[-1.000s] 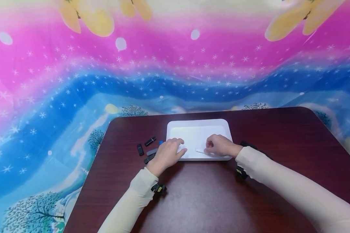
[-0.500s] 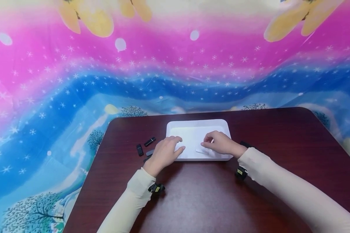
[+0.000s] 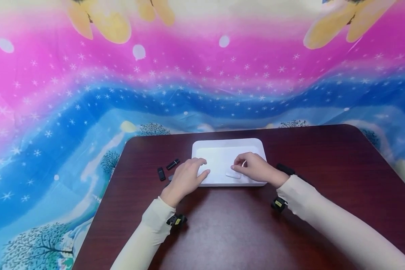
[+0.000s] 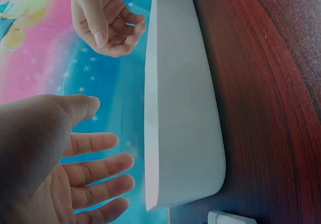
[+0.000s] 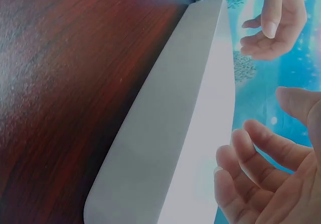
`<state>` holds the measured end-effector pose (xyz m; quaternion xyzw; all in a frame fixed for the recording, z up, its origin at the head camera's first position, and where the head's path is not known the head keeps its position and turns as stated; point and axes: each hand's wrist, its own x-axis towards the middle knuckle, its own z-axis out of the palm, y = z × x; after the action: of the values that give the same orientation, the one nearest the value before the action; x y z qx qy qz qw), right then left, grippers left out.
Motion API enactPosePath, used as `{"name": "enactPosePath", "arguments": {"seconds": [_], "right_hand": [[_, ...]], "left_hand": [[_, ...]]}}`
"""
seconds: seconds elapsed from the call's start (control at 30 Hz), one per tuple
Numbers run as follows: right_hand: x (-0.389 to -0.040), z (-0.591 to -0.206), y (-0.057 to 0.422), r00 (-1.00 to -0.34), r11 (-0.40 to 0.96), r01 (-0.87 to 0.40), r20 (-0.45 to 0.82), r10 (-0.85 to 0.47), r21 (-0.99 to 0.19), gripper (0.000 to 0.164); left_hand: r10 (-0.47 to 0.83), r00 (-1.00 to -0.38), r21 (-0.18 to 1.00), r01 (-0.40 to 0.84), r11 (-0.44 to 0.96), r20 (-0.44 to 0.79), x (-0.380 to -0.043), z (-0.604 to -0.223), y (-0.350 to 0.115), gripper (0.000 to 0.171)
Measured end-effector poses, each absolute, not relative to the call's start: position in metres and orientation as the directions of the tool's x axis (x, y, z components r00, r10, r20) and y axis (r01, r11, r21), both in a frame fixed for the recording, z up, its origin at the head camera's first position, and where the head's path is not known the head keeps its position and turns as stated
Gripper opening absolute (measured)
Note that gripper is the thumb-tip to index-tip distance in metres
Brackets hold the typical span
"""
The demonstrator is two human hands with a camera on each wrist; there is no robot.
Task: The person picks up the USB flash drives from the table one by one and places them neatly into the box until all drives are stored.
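Note:
My left hand [image 3: 185, 176] hovers at the left end of a white tray [image 3: 261, 159], its fingers spread and holding nothing. In the left wrist view, that hand [image 4: 95, 174] has straight, separated fingers beside the tray wall [image 4: 185, 98]. Over the tray's right half is my right hand [image 3: 254, 167]. The right wrist view shows this hand [image 5: 271, 169] with loosely bent fingers, thumb apart, and nothing between them. A small white stick-shaped piece [image 3: 233, 175] lies in the tray just below the right fingertips; it looks like a USB flash drive, though its details are too small to tell.
Two black USB flash drives [image 3: 161, 174] [image 3: 173, 164] lie on the dark wooden table [image 3: 229, 225] left of the tray. Others beside them are partly hidden by the left hand. A printed cloth [image 3: 202, 75] hangs behind the table's far edge.
My right hand has lifted off the white stick-shaped piece, leaving it in the tray, and its fingers have loosened. The left hand has drifted slightly left, covering more of the drives.

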<state>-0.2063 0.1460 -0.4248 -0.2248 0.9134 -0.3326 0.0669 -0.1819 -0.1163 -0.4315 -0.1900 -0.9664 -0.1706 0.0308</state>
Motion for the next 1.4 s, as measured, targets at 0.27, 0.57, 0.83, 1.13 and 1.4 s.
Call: {"name": "enactPosePath", "arguments": {"seconds": [0.27, 0.57, 0.83, 1.13, 1.4], "right_hand": [[-0.198, -0.423, 0.140, -0.888, 0.671, -0.371, 0.035, -0.458, -0.642, 0.012], [-0.194, -0.422, 0.132, -0.882, 0.668, -0.383, 0.037, -0.470, -0.638, 0.012], [-0.189, -0.427, 0.123, -0.871, 0.668, -0.395, 0.027, -0.490, -0.631, 0.015], [-0.186, -0.429, 0.116, -0.871, 0.671, -0.402, 0.035, -0.490, -0.623, 0.015], [-0.186, -0.426, 0.109, -0.866, 0.665, -0.412, 0.039, -0.499, -0.623, 0.016]], "left_hand": [[0.329, -0.936, 0.333, 0.352, 0.875, 0.125, -0.178, -0.431, -0.128, 0.038], [0.288, -0.950, 0.358, 0.314, 0.879, 0.124, -0.177, -0.434, -0.147, 0.039], [0.217, -0.969, 0.394, 0.246, 0.886, 0.118, -0.174, -0.439, -0.167, 0.036], [0.158, -0.978, 0.417, 0.202, 0.886, 0.139, -0.176, -0.441, -0.183, 0.033], [0.114, -0.984, 0.441, 0.163, 0.883, 0.134, -0.180, -0.444, -0.207, 0.034]]}}
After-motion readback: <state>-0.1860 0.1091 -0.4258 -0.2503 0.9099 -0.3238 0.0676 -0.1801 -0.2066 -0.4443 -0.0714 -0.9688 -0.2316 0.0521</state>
